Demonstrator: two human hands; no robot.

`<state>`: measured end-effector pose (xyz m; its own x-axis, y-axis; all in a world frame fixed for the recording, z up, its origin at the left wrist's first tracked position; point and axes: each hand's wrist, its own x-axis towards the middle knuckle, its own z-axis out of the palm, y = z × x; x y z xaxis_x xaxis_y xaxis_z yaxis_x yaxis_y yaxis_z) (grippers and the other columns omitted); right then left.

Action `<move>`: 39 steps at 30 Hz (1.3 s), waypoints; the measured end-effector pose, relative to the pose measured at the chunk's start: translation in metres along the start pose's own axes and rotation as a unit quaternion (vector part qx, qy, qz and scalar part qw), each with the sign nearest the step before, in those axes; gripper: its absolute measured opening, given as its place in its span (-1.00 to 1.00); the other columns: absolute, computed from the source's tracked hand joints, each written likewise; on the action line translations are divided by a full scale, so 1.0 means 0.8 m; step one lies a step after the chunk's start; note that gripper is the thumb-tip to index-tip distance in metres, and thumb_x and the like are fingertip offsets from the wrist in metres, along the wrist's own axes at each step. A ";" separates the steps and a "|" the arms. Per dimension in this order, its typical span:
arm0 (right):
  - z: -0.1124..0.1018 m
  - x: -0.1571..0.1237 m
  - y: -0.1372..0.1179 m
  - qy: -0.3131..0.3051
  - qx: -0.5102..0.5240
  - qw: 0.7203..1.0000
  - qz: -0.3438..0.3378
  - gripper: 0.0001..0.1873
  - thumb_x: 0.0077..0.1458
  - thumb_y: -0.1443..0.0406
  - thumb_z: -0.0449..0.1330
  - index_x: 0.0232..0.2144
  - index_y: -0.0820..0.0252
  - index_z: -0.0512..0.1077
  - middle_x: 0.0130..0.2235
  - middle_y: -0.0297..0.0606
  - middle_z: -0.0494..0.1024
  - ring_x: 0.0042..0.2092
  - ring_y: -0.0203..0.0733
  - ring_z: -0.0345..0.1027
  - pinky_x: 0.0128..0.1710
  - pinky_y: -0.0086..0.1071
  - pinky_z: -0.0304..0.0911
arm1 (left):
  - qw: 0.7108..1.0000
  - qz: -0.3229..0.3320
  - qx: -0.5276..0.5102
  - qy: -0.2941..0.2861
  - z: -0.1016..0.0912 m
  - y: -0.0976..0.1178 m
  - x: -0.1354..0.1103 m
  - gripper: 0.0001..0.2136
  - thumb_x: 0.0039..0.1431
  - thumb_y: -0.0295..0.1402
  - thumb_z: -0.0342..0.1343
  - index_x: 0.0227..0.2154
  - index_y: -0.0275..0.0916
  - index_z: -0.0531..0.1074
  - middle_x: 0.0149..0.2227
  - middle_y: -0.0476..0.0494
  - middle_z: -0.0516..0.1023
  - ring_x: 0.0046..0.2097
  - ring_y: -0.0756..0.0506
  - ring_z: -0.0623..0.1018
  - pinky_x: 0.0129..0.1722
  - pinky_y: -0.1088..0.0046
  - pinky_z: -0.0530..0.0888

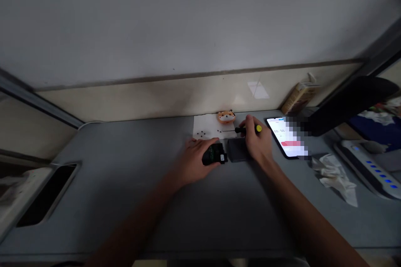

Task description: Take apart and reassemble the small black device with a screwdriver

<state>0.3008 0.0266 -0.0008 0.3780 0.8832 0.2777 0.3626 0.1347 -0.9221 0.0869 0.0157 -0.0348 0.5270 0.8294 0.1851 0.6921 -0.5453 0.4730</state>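
Observation:
My left hand (197, 158) is closed around a small black device with a green circuit board (214, 154), held down on the grey desk. In my right hand (257, 137) is a thin screwdriver (239, 129) with a black and yellow handle, its shaft pointing left. The tip is close to small dark screws (219, 131) on a white paper (206, 125). Several more tiny screws (201, 133) lie on the paper's left part. A dark flat cover-like piece (238, 150) rests below my right hand, beside the device. An orange animal-faced case (226, 117) sits at the paper's back edge.
A lit phone (283, 137) lies to the right, with crumpled tissue (338, 177) and a power strip (372, 169) beyond it. A drink carton (299, 96) stands by the wall, near a black stand (347, 104). At far left is a dark slot (46, 196).

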 end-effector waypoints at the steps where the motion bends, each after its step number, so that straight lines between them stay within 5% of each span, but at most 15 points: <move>1: 0.000 0.000 0.000 -0.003 -0.001 1.000 -0.002 -0.35 0.22 -0.24 -0.01 -0.51 0.13 0.43 -0.57 -0.32 0.48 -0.52 -0.23 0.33 -0.47 -0.35 0.14 | 1.000 0.005 0.000 0.005 0.001 0.001 -0.001 -0.40 0.20 -0.20 0.32 0.27 -0.05 0.30 0.19 -0.18 0.55 0.17 -0.27 0.54 0.34 0.03 0.25; 10: 0.002 -0.002 -0.004 -0.025 0.030 0.999 -0.001 -0.33 0.17 -0.28 0.02 -0.52 0.13 0.43 -0.55 -0.30 0.50 -0.53 -0.25 0.31 -0.51 -0.36 0.15 | 1.000 0.021 -0.003 -0.002 0.000 0.003 -0.002 -0.43 0.22 -0.17 0.30 0.26 -0.04 0.30 0.23 -0.17 0.52 0.21 -0.28 0.51 0.32 0.02 0.25; 25: 0.004 0.004 -0.001 0.072 0.173 0.974 0.127 -0.32 0.04 -0.35 0.09 -0.53 0.12 0.40 -0.62 -0.37 0.38 -0.59 -0.29 0.24 -0.61 -0.40 0.06 | 0.999 0.034 -0.001 0.002 0.000 0.000 -0.003 -0.46 0.25 -0.21 0.26 0.26 -0.04 0.30 0.18 -0.16 0.56 0.17 -0.27 0.54 0.34 0.00 0.21; 35: -0.002 -0.001 0.000 0.079 0.129 0.986 0.069 -0.40 0.08 -0.25 0.06 -0.63 0.07 0.31 -0.60 -0.36 0.34 -0.53 -0.24 0.25 -0.53 -0.37 0.18 | 0.999 -0.002 -0.005 0.041 0.000 0.004 -0.001 -0.41 0.17 -0.12 0.32 0.23 -0.09 0.31 0.19 -0.24 0.53 0.19 -0.30 0.51 0.28 0.02 0.28; 39: -0.003 -0.003 -0.003 0.067 0.097 0.993 0.024 -0.43 0.14 -0.19 0.03 -0.64 0.06 0.31 -0.60 -0.34 0.34 -0.50 -0.22 0.25 -0.48 -0.34 0.18 | 0.993 -0.039 -0.001 0.109 0.006 -0.001 0.001 -0.65 0.32 -0.14 0.17 0.11 -0.08 0.44 0.15 -0.20 0.56 0.19 -0.25 0.51 0.26 0.04 0.27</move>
<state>0.3012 0.0227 0.0013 0.5065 0.8243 0.2531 0.1746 0.1894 -0.9663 0.0888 0.0160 -0.0391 0.3521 0.8761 0.3295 0.7261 -0.4778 0.4945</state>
